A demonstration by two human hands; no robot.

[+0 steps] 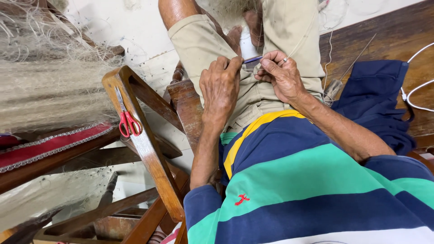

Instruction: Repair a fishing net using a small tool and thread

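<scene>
I sit in khaki shorts (pixel 271 27) and a striped shirt, both hands together on my lap. My left hand (pixel 220 86) lies knuckles up, its fingertips pinching one end of a thin blue needle-like tool (pixel 252 59). My right hand (pixel 280 74) is closed on the other end, with a fine pale line (pixel 302 36) running from its fingers up across the shorts. A bundle of pale fishing net (pixel 226 9) hangs between my knees.
Red-handled scissors (pixel 129 122) rest on the wooden chair arm (pixel 149 149) to my left. Heaps of pale net (pixel 45 86) lie over a red cushion (pixel 49 144). To my right are a dark blue cloth (pixel 375 95), a thin metal rod with a handle (pixel 337 86) and a white cable (pixel 418 88).
</scene>
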